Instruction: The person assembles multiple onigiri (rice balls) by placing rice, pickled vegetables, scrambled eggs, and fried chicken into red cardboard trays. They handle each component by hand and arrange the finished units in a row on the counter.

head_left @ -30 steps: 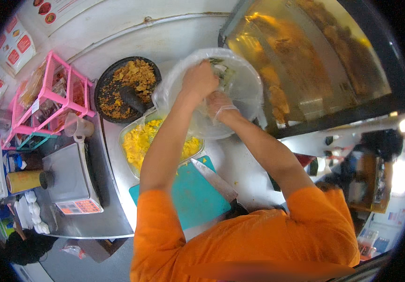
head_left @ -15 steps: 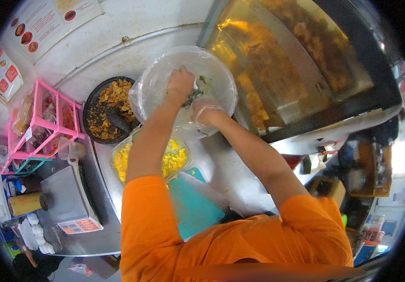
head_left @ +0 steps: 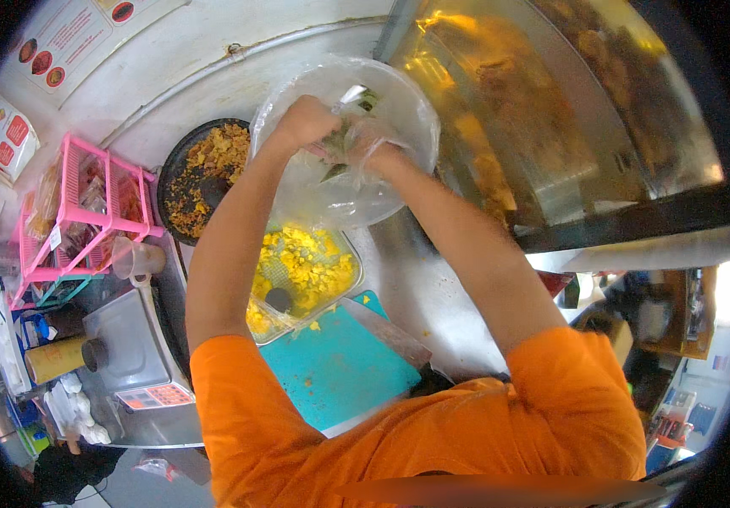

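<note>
Head view: clear plastic-lined tub (head_left: 412, 118), near yellow food (head_left: 314, 254).
Left hand (head_left: 307, 123): curled, within tub rim; cannot tell if pinching.
Right hand (head_left: 375, 146): clear-gloved, just beside left hand; cannot tell finger state.
Green pieces (head_left: 368, 101): in tub, near hands.

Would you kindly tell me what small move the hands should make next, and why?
Perhaps gather the green pieces together, because some show between the left hand and the gloved right hand, while others show nearby in the plastic-lined bucket.

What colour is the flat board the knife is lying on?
The flat board is turquoise, a blue-green; the head view shows it best.
</note>
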A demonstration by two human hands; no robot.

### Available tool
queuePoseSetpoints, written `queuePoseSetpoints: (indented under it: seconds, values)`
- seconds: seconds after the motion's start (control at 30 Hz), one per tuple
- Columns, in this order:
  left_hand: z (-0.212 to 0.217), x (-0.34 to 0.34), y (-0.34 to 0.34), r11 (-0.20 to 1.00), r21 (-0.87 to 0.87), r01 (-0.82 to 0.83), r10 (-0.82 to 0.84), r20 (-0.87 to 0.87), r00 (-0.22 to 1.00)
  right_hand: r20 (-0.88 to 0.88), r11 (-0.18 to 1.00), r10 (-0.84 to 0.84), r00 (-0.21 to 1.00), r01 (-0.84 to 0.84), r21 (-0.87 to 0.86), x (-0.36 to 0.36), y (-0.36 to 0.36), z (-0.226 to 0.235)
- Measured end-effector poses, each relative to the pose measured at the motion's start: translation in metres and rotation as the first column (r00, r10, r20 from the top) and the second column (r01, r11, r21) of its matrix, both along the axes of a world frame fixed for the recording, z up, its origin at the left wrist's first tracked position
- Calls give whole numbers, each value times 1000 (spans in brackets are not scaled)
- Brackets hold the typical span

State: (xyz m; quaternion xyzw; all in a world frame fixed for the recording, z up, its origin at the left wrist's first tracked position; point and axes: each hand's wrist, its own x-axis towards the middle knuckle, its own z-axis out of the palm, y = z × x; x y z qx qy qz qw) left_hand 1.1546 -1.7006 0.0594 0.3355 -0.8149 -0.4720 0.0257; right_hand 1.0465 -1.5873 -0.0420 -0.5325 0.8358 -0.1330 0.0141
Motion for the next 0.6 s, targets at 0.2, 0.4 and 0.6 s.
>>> queuePoseSetpoints:
  seconds: [0.2,0.4,0.6]
  values:
    - [-20,3,-30,961,-34,-275,269,-136,954,410,998,40,911,-60,35,-13,-25,38]
    - [21,17,-35,977,-153,-150,170,125,978,260,996,-49,964,68,-63,-20,-26,61]
    - [59,45,-15,629,-776,-47,150,62,987,248,966,-90,964,145,-213,-23,-23,75]
